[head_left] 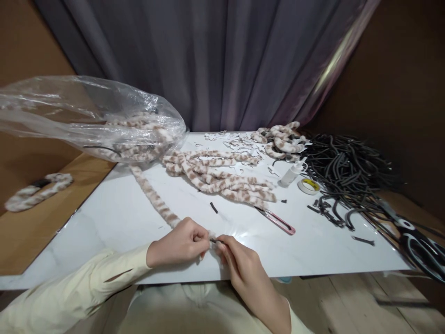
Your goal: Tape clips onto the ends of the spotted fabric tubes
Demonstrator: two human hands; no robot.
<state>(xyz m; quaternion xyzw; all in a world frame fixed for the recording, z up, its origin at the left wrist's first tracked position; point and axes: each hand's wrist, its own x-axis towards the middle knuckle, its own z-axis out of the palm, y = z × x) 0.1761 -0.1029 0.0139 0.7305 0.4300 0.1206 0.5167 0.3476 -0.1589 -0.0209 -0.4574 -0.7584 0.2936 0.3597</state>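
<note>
A long, fluffy fabric strip [155, 199] with white and brown stripes runs from the plastic bag down to my hands near the table's front edge. My left hand [182, 242] is closed round the strip close to its near end. My right hand [243, 262] pinches a small dark piece [214, 240] at that same end, touching the fluffy fabric. The fingers partly cover this spot, so I cannot tell how far the dark piece sits inside the strip. Beyond my hands lies a bunch of similar fluffy strips [215, 178].
A clear plastic bag [139, 99] of fluffy pieces stands at left, beside a finished-looking fluffy loop [40, 191] on cardboard. Rightward are pink-handled snips [278, 221], a small bottle [291, 174], a tape roll [308, 186], black tubes [347, 162], fluffy rings [281, 139] and large scissors [420, 246].
</note>
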